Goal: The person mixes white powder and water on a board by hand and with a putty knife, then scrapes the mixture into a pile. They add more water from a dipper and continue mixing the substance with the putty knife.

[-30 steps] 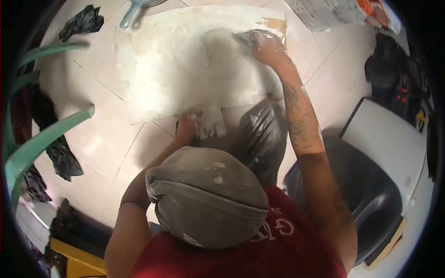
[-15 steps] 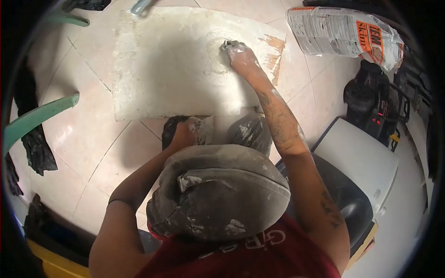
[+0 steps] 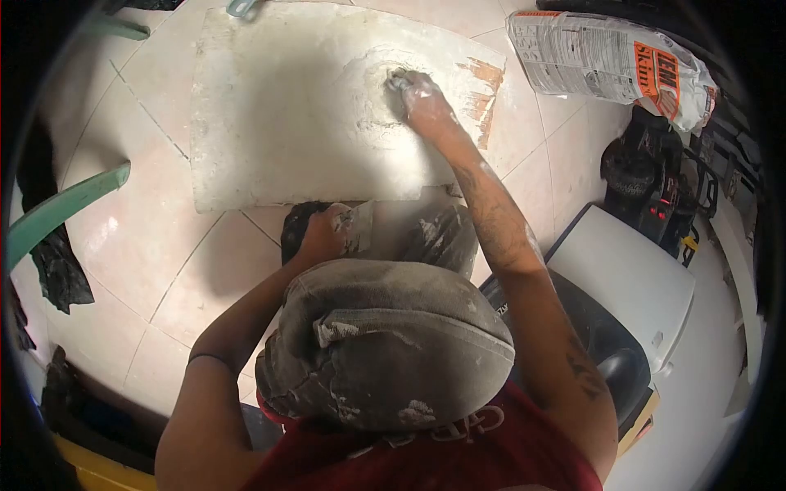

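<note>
A large board [image 3: 278,123] coated in whitish, plaster-like material lies on the floor before my knees. My right hand [image 3: 424,100] reaches down onto it, fingers bunched at a rough ring of wet-looking white paste [image 3: 372,94]. Greyish paste covers the fingertips, and I cannot tell whether they hold something there. By my left knee, my left hand [image 3: 327,231] is closed on a flat, paste-smeared scraper [image 3: 359,225], close to the board's near edge. White smears mark the right hand and the dark trousers [image 3: 446,237].
A printed paper sack [image 3: 589,61] lies at the upper right. Below it are a black tool case [image 3: 647,168] and a white-lidded box [image 3: 626,278]. Green curved legs [image 3: 70,209] and dark cloth [image 3: 61,270] are at the left; a grey-blue handle [image 3: 240,8] overlaps the board's far edge.
The camera view has shifted slightly. My right hand stays at the paste ring with its fingers a little differently placed; my left hand still holds the scraper by the knee.
</note>
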`<act>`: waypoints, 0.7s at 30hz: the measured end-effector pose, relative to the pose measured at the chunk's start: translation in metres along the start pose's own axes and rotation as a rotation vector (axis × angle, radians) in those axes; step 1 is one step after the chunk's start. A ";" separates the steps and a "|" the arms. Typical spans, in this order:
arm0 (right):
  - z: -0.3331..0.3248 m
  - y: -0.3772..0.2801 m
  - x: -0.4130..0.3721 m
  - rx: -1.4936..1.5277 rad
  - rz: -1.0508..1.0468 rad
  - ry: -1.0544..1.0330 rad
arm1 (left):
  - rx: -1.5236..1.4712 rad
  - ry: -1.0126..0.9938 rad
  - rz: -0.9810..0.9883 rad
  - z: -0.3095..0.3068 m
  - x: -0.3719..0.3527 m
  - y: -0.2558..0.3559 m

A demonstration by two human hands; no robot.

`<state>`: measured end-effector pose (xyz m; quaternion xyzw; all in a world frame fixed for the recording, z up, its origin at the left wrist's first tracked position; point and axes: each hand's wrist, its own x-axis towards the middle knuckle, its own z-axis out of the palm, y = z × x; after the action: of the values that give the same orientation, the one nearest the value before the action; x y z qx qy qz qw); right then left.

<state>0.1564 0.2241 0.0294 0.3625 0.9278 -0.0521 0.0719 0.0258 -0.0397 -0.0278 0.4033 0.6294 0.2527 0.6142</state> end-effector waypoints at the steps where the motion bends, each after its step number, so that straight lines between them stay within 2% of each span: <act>1: 0.001 -0.004 -0.005 -0.039 0.003 0.005 | -0.002 0.000 -0.005 0.001 0.001 -0.003; 2: 0.004 -0.002 -0.008 0.096 0.018 0.070 | -0.009 0.011 -0.002 0.003 0.001 -0.007; 5: -0.011 0.020 -0.001 0.056 -0.011 -0.096 | -0.001 0.036 0.035 0.003 -0.002 -0.004; 6: -0.017 0.023 0.000 0.074 -0.043 -0.003 | 0.019 0.043 0.067 0.003 -0.002 -0.003; 9: -0.016 0.018 0.006 -0.008 -0.041 0.091 | 0.020 0.044 0.100 0.003 -0.002 0.000; 10: -0.019 0.009 0.009 -0.024 0.026 -0.019 | 0.010 0.045 0.099 0.003 -0.001 0.000; 13: -0.003 -0.010 -0.001 -0.071 -0.044 0.060 | 0.010 -0.006 0.076 0.000 0.001 -0.002; 14: -0.004 -0.004 -0.005 -0.039 -0.057 0.024 | 0.026 0.023 0.108 0.000 0.004 -0.004; 17: -0.041 0.010 0.009 -0.069 0.043 -0.303 | 0.079 0.072 0.146 0.001 -0.004 0.006; 18: -0.045 0.016 0.008 0.000 -0.003 -0.173 | 0.107 0.074 0.137 -0.001 -0.005 0.011; 21: -0.019 0.023 0.015 -0.198 -0.069 0.110 | 0.115 0.057 0.099 -0.001 -0.003 0.014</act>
<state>0.1598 0.2538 0.0446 0.3235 0.9429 0.0573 0.0547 0.0271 -0.0343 -0.0142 0.4610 0.6395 0.2577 0.5587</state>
